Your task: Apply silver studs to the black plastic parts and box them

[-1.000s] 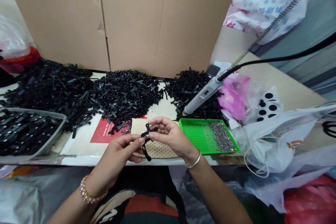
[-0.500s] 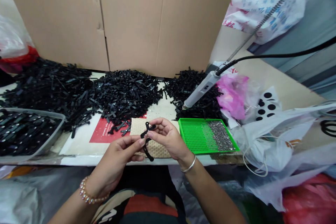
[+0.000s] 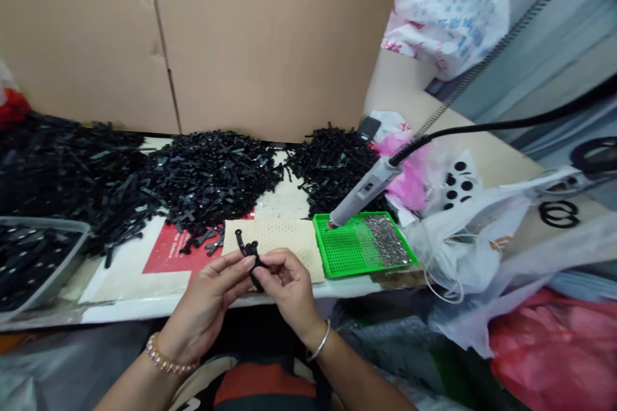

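Desk (image 3: 137,312) is carrying black part piles (image 3: 216,173); left hand (image 3: 205,298) and right hand (image 3: 288,286) are gripping one black part (image 3: 250,249), fingers closed.

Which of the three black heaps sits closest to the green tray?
The rightmost heap, directly behind the green tray; the middle heap and left heap lie further left.

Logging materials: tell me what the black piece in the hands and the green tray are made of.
The black piece looks like matte moulded plastic or rubber: dull, no metallic shine. The green tray looks like moulded plastic: bright, evenly perforated.
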`<state>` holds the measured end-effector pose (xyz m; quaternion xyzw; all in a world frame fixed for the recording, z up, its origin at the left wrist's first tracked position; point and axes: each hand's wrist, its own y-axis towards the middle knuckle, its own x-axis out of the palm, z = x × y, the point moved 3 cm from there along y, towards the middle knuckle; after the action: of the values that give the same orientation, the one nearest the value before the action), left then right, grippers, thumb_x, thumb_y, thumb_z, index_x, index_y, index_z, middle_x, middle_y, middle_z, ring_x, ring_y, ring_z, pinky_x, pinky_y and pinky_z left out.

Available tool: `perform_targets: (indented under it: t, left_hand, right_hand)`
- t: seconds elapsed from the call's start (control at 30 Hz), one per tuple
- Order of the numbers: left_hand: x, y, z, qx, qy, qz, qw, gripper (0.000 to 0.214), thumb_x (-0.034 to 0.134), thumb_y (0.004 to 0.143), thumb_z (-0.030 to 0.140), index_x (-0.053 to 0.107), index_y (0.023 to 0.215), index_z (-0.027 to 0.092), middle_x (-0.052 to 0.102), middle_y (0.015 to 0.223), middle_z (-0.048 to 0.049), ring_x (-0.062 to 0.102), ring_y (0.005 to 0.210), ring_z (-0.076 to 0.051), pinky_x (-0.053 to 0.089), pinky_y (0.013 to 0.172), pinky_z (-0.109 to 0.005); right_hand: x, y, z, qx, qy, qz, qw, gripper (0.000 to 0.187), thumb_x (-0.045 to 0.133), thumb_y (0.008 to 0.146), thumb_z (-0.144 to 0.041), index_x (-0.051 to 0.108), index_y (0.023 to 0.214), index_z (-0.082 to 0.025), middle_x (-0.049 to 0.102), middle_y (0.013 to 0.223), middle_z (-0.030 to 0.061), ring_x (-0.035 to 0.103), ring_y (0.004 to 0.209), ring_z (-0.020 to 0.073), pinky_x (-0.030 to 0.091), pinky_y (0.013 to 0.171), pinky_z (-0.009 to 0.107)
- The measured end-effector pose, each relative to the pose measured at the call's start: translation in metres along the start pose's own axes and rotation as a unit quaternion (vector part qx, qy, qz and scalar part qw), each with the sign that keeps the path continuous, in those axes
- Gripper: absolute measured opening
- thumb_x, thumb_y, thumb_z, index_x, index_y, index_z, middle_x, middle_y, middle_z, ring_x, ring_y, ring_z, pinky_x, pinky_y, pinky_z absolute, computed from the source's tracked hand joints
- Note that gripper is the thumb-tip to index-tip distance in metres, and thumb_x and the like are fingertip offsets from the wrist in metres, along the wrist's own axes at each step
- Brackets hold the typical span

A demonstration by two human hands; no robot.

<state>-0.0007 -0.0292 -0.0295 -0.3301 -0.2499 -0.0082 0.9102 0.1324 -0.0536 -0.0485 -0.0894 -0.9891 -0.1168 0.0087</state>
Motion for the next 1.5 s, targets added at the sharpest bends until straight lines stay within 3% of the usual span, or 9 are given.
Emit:
perform_targets:
  t: [0.1, 0.2, 0.27, 0.33, 0.43, 0.6, 0.77, 0.9, 1.5]
  left_hand:
    - [0.006, 0.007, -0.002, -0.008, 0.055, 0.003, 0.998, 0.021, 0.083, 0.062, 0.014, 0.071, 0.080, 0.013, 0.072, 0.077, -0.0027, 0.066, 0.063, -0.012, 0.056, 0.057, -0.020]
    - [0.021, 0.023, 0.001, -0.022, 0.089, -0.002, 0.996, 0.009, 0.075, 0.072, 0.012, 0.070, 0.079, 0.012, 0.072, 0.075, -0.0035, 0.064, 0.056, -0.010, 0.054, 0.052, -0.018]
    - [0.036, 0.035, 0.004, -0.025, 0.097, -0.018, 0.995, 0.004, 0.070, 0.076, 0.007, 0.069, 0.075, 0.011, 0.071, 0.072, -0.0037, 0.064, 0.054, -0.010, 0.054, 0.051, -0.018]
    - [0.054, 0.047, 0.005, -0.027, 0.108, -0.048, 0.993, 0.008, 0.067, 0.077, 0.004, 0.068, 0.072, 0.011, 0.070, 0.070, -0.0042, 0.065, 0.054, -0.011, 0.056, 0.051, -0.020]
    - [0.078, 0.061, 0.000, -0.044, 0.142, -0.087, 0.985, 0.011, 0.065, 0.078, 0.004, 0.067, 0.069, 0.010, 0.070, 0.067, -0.0061, 0.066, 0.055, -0.013, 0.057, 0.051, -0.022]
    - [0.094, 0.079, -0.018, -0.075, 0.206, -0.112, 0.969, 0.011, 0.066, 0.076, 0.001, 0.067, 0.068, 0.007, 0.070, 0.067, -0.0094, 0.067, 0.056, -0.015, 0.058, 0.052, -0.022]
    - [0.092, 0.085, -0.024, -0.082, 0.230, -0.111, 0.963, 0.012, 0.069, 0.073, 0.000, 0.066, 0.064, 0.009, 0.071, 0.067, -0.0086, 0.067, 0.057, -0.014, 0.058, 0.051, -0.021]
    - [0.093, 0.083, -0.021, -0.098, 0.233, -0.108, 0.962, 0.015, 0.068, 0.073, -0.001, 0.067, 0.063, 0.010, 0.071, 0.067, -0.0076, 0.067, 0.057, -0.014, 0.058, 0.053, -0.020]
    - [0.096, 0.081, -0.019, -0.101, 0.245, -0.103, 0.959, 0.017, 0.066, 0.073, -0.003, 0.069, 0.063, 0.009, 0.070, 0.067, -0.0074, 0.067, 0.057, -0.013, 0.059, 0.054, -0.020]
  right_hand:
    - [-0.024, -0.013, -0.013, -0.095, -0.172, 0.025, 0.980, 0.017, 0.068, 0.081, -0.025, 0.068, 0.098, -0.025, 0.057, 0.112, 0.0061, 0.057, 0.104, 0.0192, 0.049, 0.091, 0.036]
    - [-0.060, -0.017, -0.033, -0.183, -0.301, 0.159, 0.922, 0.049, 0.073, 0.077, -0.025, 0.055, 0.122, -0.031, 0.036, 0.138, 0.0081, 0.040, 0.128, 0.0272, 0.038, 0.106, 0.049]
    - [-0.080, -0.006, -0.044, -0.194, -0.291, 0.250, 0.903, 0.073, 0.075, 0.074, -0.028, 0.036, 0.137, -0.030, 0.030, 0.142, 0.0109, 0.033, 0.134, 0.0291, 0.032, 0.109, 0.053]
    - [-0.090, 0.017, -0.051, -0.159, -0.218, 0.248, 0.931, 0.082, 0.073, 0.076, -0.031, 0.024, 0.141, -0.028, 0.038, 0.139, 0.0126, 0.044, 0.126, 0.0255, 0.040, 0.105, 0.048]
    - [-0.092, 0.057, -0.062, -0.100, -0.103, 0.136, 0.980, 0.057, 0.062, 0.084, -0.031, 0.031, 0.132, -0.027, 0.061, 0.111, 0.0059, 0.062, 0.091, 0.0155, 0.053, 0.083, 0.034]
    - [-0.122, 0.085, -0.078, -0.083, -0.059, 0.048, 0.994, 0.025, 0.059, 0.082, -0.026, 0.051, 0.106, -0.025, 0.062, 0.083, -0.0027, 0.058, 0.070, 0.0109, 0.051, 0.064, 0.025]
    - [-0.176, 0.074, -0.047, -0.043, -0.018, 0.198, 0.979, 0.028, 0.065, 0.078, -0.030, 0.055, 0.104, -0.023, 0.047, 0.054, -0.0097, 0.044, 0.045, 0.0075, 0.041, 0.045, 0.021]
    - [-0.192, 0.056, -0.019, -0.029, 0.021, 0.261, 0.965, 0.025, 0.065, 0.080, -0.035, 0.055, 0.099, -0.022, 0.040, 0.048, -0.0118, 0.039, 0.039, 0.0065, 0.037, 0.042, 0.020]
    - [-0.201, 0.060, -0.012, -0.063, 0.024, 0.247, 0.967, 0.020, 0.065, 0.082, -0.034, 0.054, 0.095, -0.022, 0.042, 0.049, -0.0113, 0.041, 0.040, 0.0061, 0.038, 0.042, 0.020]
